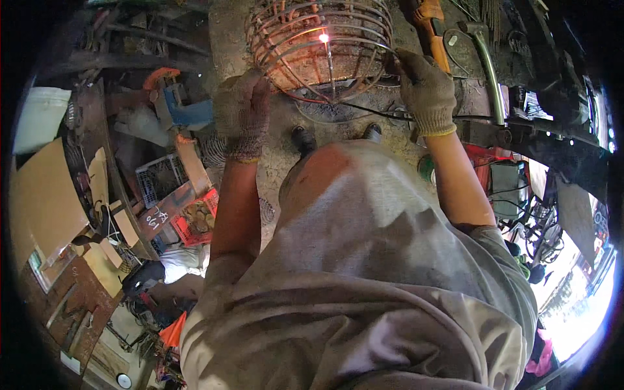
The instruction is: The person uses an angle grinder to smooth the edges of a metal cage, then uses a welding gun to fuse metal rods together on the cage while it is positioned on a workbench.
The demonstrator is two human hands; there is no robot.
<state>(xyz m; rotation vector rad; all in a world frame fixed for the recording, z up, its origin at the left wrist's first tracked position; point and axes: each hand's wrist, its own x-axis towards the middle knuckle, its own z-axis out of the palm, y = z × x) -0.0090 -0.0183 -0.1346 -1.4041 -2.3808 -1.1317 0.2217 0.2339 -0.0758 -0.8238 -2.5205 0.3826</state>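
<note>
Bent metal wires form a round, open-ribbed cage (331, 64) between the person's two grips, reaching away beyond them. A bright glowing spot (324, 38) sits on the wires, farther off than either grip and roughly midway between them, and an orange tint lies over the ribs around it.

The left grip (244, 110), a hand in a dirty grey-brown knitted glove, is at the cage's near left edge with its fingers bent. The right grip (426, 91), in a similar glove with a yellowish cuff, is at the cage's right edge, its fingers curled toward the rim. Whether either is clamped on a wire or only resting against it, one cannot tell.

A thin black cable (383, 115) passes just below the right grip. Beyond that grip lie an orange-and-dark power tool (430, 27) and, farther right, a tool with a long, curved, shiny metal handle (487, 68). Left of the left grip stands a blue metal piece (186, 107); lower down on that side is a red plastic crate (181, 229). Between the forearms, nearer the body than the grips, are a stained grey shirt (364, 201) and two dark shoes (303, 140) on a dusty grey-brown floor (273, 172).
</note>
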